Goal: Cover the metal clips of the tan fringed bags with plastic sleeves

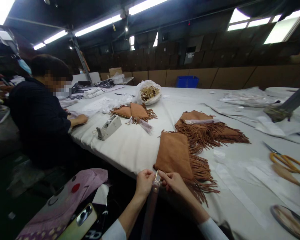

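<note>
A brown suede bag (175, 153) with long fringe lies flat at the table's near edge. At its near corner hangs a gold-coloured metal clasp (157, 176), fixed to the end of a brown strap (152, 203) that drops below the table edge. My right hand (174, 182) pinches the upper end of the clasp between thumb and finger. On the clasp's other side, my left hand (144, 182) is closed in a pinch right by the bag corner. What lies between its fingertips is hidden.
More fringed bags (200, 125) and a tape dispenser (110, 127) lie beyond. Orange-handled scissors (287, 161) rest at right. A plastic bag of tan material (148, 93) stands farther back. A co-worker (42, 113) sits at left. Near my left arm is a phone (81, 221).
</note>
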A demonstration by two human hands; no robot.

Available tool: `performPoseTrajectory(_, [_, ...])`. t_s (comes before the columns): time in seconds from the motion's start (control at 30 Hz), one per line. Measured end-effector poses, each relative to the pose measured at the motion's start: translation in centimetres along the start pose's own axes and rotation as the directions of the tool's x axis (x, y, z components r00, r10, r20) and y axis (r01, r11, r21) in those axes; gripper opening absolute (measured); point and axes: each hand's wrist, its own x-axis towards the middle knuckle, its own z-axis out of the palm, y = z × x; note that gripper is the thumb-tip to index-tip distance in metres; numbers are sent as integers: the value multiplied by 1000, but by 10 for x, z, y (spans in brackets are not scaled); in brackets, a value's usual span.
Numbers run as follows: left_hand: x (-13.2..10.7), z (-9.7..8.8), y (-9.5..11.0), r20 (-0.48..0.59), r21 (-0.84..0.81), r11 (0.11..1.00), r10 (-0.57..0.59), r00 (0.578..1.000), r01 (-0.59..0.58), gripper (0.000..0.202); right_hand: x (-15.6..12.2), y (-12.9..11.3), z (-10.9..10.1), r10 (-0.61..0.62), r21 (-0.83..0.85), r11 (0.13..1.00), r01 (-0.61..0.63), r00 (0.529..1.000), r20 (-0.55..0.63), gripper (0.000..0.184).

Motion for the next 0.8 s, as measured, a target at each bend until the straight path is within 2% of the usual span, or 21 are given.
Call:
performPoseTrajectory(0.13, [0,-1,2,11,46,999,28,1000,-29,24,10,-3,7,17,226,973,-40,994,104,42])
performPoseTrajectory(0.27, [-5,-9,7,15,97,994,45,999,-46,30,15,-1,11,4,281,959,-33,995,101,42])
performPoseTrajectory(0.33, [-10,-12,8,61,112,993,27,998,-33,36,15,1,11,-4,301,953,-26,995,100,42])
performPoseTrajectory(0.43, [-17,-10,8,225,25,991,-132,965,130,44,15,3,10,-11,313,949,-22,995,103,43])
performPoseTrajectory(0.5, [-19,-6,7,265,-73,968,-214,940,241,45,14,4,10,-16,318,948,-16,995,99,43])
performPoseTrajectory(0.53, [-19,-4,6,247,-115,958,-229,942,263,44,14,4,10,-21,316,949,-10,995,95,44])
performPoseTrajectory(0.63, [-17,0,2,130,-174,958,-209,969,229,38,13,2,10,-42,266,964,17,995,90,46])
performPoseTrajectory(0.8, [-16,3,-1,14,-237,950,-207,978,204,31,10,-5,6,-39,237,971,5,989,142,40])
